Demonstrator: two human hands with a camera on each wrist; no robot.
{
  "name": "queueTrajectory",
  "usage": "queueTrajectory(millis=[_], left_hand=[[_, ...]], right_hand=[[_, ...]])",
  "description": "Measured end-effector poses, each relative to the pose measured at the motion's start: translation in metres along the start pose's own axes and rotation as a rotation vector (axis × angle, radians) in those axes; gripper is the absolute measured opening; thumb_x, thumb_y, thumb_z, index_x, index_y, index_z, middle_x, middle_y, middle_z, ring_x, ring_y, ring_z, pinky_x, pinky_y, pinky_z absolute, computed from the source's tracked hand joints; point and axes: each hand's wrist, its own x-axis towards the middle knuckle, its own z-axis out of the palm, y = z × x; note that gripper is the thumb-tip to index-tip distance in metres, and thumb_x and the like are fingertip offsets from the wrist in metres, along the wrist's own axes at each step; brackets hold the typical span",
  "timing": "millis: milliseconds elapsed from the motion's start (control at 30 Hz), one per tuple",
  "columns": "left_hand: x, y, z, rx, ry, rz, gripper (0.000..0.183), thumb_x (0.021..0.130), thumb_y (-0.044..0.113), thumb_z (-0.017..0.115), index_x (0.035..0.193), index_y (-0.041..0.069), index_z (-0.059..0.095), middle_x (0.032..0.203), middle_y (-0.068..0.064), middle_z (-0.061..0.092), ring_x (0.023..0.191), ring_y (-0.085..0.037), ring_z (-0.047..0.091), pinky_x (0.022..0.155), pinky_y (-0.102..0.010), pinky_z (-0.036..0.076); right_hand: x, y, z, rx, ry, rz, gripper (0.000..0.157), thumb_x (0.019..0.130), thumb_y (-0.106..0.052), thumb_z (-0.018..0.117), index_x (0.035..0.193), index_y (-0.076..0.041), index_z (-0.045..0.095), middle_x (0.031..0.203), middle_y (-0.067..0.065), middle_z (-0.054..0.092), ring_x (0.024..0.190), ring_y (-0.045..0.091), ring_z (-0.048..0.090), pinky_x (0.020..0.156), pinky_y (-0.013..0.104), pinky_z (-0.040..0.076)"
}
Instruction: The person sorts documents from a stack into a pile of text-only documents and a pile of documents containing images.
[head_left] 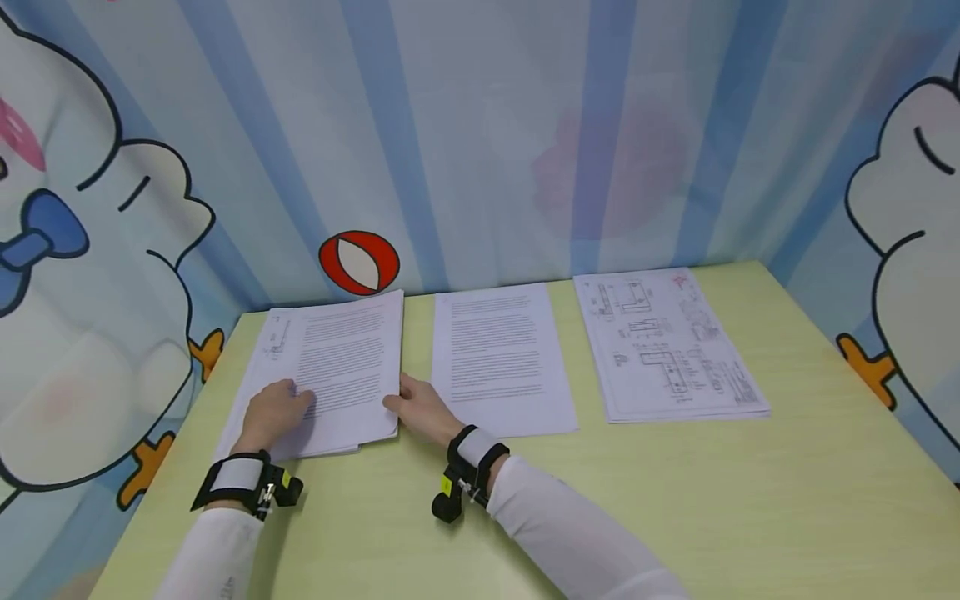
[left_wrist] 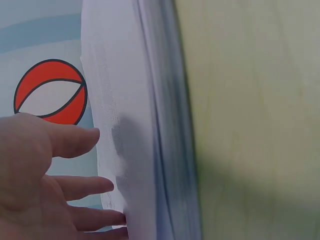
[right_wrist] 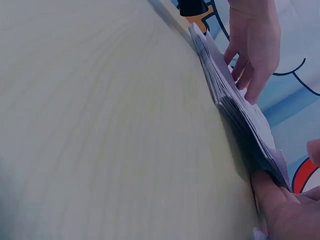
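A thick stack of printed sheets [head_left: 341,358] lies at the left of the table, its edges uneven at the near side. My left hand [head_left: 273,412] rests on top near its lower left part; in the left wrist view the fingers [left_wrist: 90,186] are extended and loosely spread over the page. At the stack's right edge my right hand [head_left: 423,408] holds the sheets near the lower corner. From the right wrist view, fingers [right_wrist: 270,195] reach beneath the stack [right_wrist: 235,107], which is slightly raised there. Part of the right thumb is cut off by that frame.
Beside the right hand lies a text page [head_left: 498,358], partly behind the wrist. Farther right is a small pile of technical drawings [head_left: 667,346]. All are on a pale yellow-green table [head_left: 675,500]. A striped cartoon backdrop [head_left: 487,142] rises at the table's back and sides.
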Motion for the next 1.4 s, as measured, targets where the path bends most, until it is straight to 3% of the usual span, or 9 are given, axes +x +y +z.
queueTrajectory(millis=[233, 433, 633, 800, 1033, 1200, 1300, 1400], left_hand=[[0.002, 0.004, 0.006, 0.023, 0.006, 0.015, 0.056, 0.093, 0.025, 0.043, 0.13, -0.017, 0.04, 0.128, -0.04, 0.047, 0.107, -0.049, 0.051, 0.087, -0.058, 0.044], [0.0, 0.011, 0.007, -0.015, -0.029, 0.009, 0.063, 0.093, 0.026, 0.042, 0.137, -0.017, 0.029, 0.138, -0.04, 0.034, 0.125, -0.054, 0.035, 0.1, -0.063, 0.034], [-0.002, 0.02, 0.009, -0.018, -0.047, 0.012, 0.064, 0.093, 0.026, 0.042, 0.139, -0.016, 0.027, 0.141, -0.04, 0.031, 0.129, -0.054, 0.03, 0.103, -0.062, 0.031], [0.0, 0.024, 0.01, -0.06, -0.056, -0.019, 0.069, 0.094, 0.029, 0.041, 0.142, -0.014, 0.018, 0.145, -0.038, 0.024, 0.132, -0.053, 0.024, 0.107, -0.062, 0.027], [0.005, 0.023, 0.012, -0.244, 0.043, -0.039, 0.07, 0.096, 0.032, 0.038, 0.147, -0.006, 0.008, 0.148, -0.034, 0.022, 0.135, -0.048, 0.025, 0.108, -0.059, 0.029], [0.005, 0.035, 0.013, -0.48, 0.12, -0.087, 0.072, 0.096, 0.042, 0.037, 0.151, 0.01, 0.003, 0.15, -0.028, 0.025, 0.134, -0.042, 0.034, 0.109, -0.056, 0.03], [0.004, 0.049, 0.016, -0.635, 0.11, -0.099, 0.071, 0.095, 0.047, 0.037, 0.151, 0.017, 0.005, 0.149, -0.021, 0.032, 0.128, -0.035, 0.043, 0.106, -0.052, 0.037], [0.001, 0.065, 0.02, -0.718, 0.062, -0.102, 0.067, 0.095, 0.05, 0.036, 0.151, 0.022, 0.013, 0.142, -0.015, 0.043, 0.121, -0.029, 0.05, 0.097, -0.043, 0.043]], right_hand=[[0.002, -0.004, -0.002, 0.016, 0.049, 0.055, 0.042, 0.093, -0.018, 0.049, 0.133, -0.006, 0.05, 0.125, 0.01, 0.062, 0.102, 0.016, 0.056, 0.087, 0.033, 0.043], [0.005, -0.006, -0.007, 0.054, 0.11, 0.114, 0.036, 0.088, -0.01, 0.05, 0.123, -0.001, 0.056, 0.109, 0.013, 0.066, 0.088, 0.017, 0.058, 0.073, 0.028, 0.044], [0.002, 0.002, -0.011, 0.212, 0.133, 0.132, 0.052, 0.081, 0.009, 0.041, 0.131, -0.003, 0.05, 0.113, 0.014, 0.064, 0.088, 0.019, 0.06, 0.074, 0.029, 0.045], [-0.001, 0.005, -0.019, 0.294, 0.161, 0.119, 0.057, 0.082, 0.008, 0.038, 0.137, -0.005, 0.044, 0.12, 0.014, 0.062, 0.091, 0.019, 0.061, 0.074, 0.028, 0.047], [-0.007, 0.0, -0.031, 0.394, 0.208, 0.105, 0.052, 0.086, 0.005, 0.04, 0.137, -0.007, 0.045, 0.127, 0.014, 0.058, 0.105, 0.022, 0.057, 0.09, 0.036, 0.046], [-0.013, -0.006, -0.048, 0.493, 0.205, 0.113, 0.053, 0.089, 0.003, 0.041, 0.14, -0.009, 0.041, 0.133, 0.01, 0.054, 0.113, 0.021, 0.053, 0.097, 0.038, 0.041], [-0.02, -0.006, -0.064, 0.529, 0.208, 0.123, 0.053, 0.09, 0.001, 0.042, 0.141, -0.011, 0.039, 0.134, 0.008, 0.053, 0.114, 0.021, 0.053, 0.094, 0.037, 0.043], [-0.03, -0.004, -0.081, 0.529, 0.218, 0.12, 0.052, 0.091, 0.0, 0.042, 0.142, -0.011, 0.037, 0.135, 0.007, 0.052, 0.114, 0.021, 0.053, 0.092, 0.035, 0.043]])
